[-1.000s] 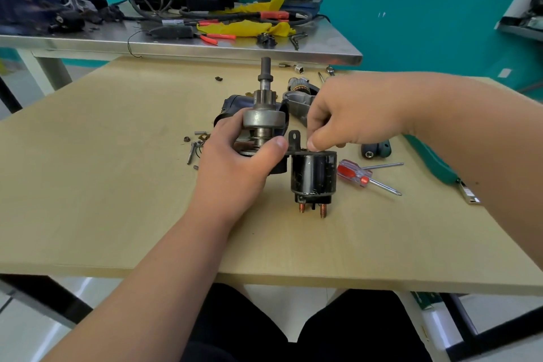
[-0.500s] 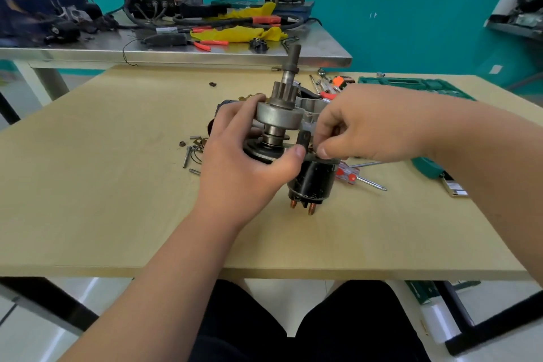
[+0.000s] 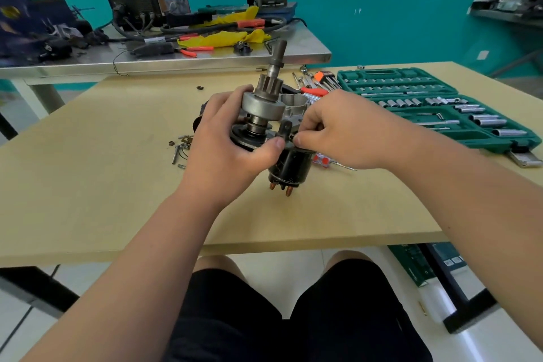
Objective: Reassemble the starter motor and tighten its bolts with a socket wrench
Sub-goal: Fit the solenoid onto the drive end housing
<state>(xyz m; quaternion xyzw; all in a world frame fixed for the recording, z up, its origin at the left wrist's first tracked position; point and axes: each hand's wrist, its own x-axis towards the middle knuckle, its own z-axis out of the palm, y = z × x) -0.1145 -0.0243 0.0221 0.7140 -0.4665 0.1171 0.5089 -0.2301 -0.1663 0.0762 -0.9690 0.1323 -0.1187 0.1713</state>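
Hands hold the grey-and-black metal starter motor assembly [image 3: 266, 114] above the pale wooden table [image 3: 88, 170]. Left hand [image 3: 223, 150] wraps its body; right hand [image 3: 332, 129] pinches the small black lever [image 3: 284, 129] atop its black cylindrical solenoid [image 3: 289, 166]. Open green socket case [image 3: 435, 106] right of assembly.

2 hands [image 3: 223, 144] are over 1 wooden bench [image 3: 88, 185], with 1 steel bench [image 3: 205, 59] behind it. There is 1 starter motor [image 3: 264, 109], 1 black cylinder [image 3: 291, 164] with 2 copper studs [image 3: 288, 191], 1 open green socket case [image 3: 440, 109], and 1 yellow cloth [image 3: 223, 35].
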